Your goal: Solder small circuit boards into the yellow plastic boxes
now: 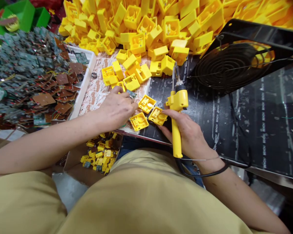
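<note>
My right hand is wrapped around a yellow soldering gun, its tip pointing away from me. The thumb and a fingertip of that hand also reach the edge of an open yellow plastic case. Two more open cases lie beside it, hollow side up, one nearer me and one farther. My left hand is closed, knuckles up, just left of these cases. A small circuit board shows at its far side; what the fingertips grip is hidden beneath the hand.
Yellow cases are heaped along the back. At left, a white tray bears piled circuit boards. A black fan stands at right on the dark table. Below the edge, a box holds yellow parts. The gun's cable crosses my wrist.
</note>
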